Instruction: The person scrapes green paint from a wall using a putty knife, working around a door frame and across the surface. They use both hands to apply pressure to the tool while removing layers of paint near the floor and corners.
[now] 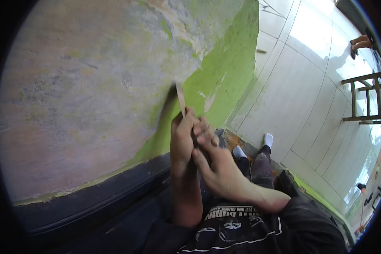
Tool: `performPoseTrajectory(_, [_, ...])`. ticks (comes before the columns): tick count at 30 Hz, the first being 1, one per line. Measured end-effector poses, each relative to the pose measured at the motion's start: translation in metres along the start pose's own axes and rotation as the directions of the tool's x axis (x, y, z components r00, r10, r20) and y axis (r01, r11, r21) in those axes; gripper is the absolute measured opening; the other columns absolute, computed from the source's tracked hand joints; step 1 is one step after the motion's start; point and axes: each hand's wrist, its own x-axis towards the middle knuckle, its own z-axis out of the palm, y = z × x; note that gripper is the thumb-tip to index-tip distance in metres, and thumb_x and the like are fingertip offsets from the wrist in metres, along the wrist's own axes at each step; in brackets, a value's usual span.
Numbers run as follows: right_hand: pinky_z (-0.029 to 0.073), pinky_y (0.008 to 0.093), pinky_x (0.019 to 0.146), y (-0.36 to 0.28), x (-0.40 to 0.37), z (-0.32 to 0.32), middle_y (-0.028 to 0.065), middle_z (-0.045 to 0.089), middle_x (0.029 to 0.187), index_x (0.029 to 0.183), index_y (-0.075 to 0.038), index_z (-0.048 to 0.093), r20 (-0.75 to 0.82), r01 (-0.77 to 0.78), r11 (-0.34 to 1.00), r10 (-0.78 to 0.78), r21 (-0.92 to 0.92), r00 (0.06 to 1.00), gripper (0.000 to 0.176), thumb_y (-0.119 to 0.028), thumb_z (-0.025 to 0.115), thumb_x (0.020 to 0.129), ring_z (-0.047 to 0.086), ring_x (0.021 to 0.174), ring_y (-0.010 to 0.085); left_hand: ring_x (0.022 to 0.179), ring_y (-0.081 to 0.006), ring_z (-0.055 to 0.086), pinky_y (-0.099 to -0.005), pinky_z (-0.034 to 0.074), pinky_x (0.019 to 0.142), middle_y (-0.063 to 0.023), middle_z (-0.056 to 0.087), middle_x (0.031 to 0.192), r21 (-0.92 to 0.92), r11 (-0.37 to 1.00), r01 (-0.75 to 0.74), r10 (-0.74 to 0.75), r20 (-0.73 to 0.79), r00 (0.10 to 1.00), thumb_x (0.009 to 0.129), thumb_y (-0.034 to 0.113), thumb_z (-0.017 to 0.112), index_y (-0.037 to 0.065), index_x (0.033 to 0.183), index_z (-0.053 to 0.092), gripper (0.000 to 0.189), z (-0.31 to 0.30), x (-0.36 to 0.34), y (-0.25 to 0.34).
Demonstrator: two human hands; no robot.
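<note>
A scraper (pixel 180 98) with a thin flat blade points up and away from me, its tip at or very near the wall (pixel 93 97). My left hand (pixel 183 135) is closed around its grip, thumb side towards the blade. Wrapped against it is my right hand (pixel 216 163), with its fingers curled over the same grip. Most of the handle is hidden in the two hands. Much of the wall surface is bare, greyish and pinkish, with small green flecks. Green paint (pixel 224 67) still covers a band on the right, with a few pale chipped spots.
Along the wall's near edge runs a dark trim (pixel 93 197). My feet in white socks (pixel 268 139) are beside a dirty ledge. Beyond lies a tiled floor (pixel 283 97) with a wooden stool or ladder (pixel 368 97), another person's feet (pixel 360 44) and an orange cord (pixel 362 207).
</note>
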Motion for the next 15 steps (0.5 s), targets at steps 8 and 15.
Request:
performPoseTrajectory(8, [0.046, 0.045, 0.069, -0.001, 0.01, 0.005, 0.0326, 0.056, 0.083, 0.104, 0.005, 0.05, -0.013, 0.046, 0.999, -0.045, 0.011, 0.999, 0.022, -0.012, 0.05, 0.09, 0.056, 0.088, 0.0487, 0.043, -0.0057, 0.038, -0.0271, 0.046, 0.047, 0.0054, 0.036, 0.059, 0.004, 1.0, 0.022, -0.022, -0.004, 1.0, 0.085, 0.007, 0.041, 0.013, 0.082, 0.036, 0.008, 0.0, 0.008, 0.005])
performPoseTrajectory(15, [0.046, 0.045, 0.07, -0.003, 0.004, 0.0, 0.0323, 0.057, 0.086, 0.101, 0.006, 0.052, -0.012, 0.094, 0.995, -0.093, 0.016, 0.996, 0.022, -0.013, 0.048, 0.091, 0.056, 0.09, 0.0481, 0.044, -0.0054, 0.038, -0.023, 0.039, 0.046, 0.0055, 0.035, 0.058, -0.003, 1.0, -0.018, 0.018, -0.024, 1.0, 0.085, 0.008, 0.042, 0.012, 0.083, 0.036, 0.008, 0.005, 0.002, 0.002])
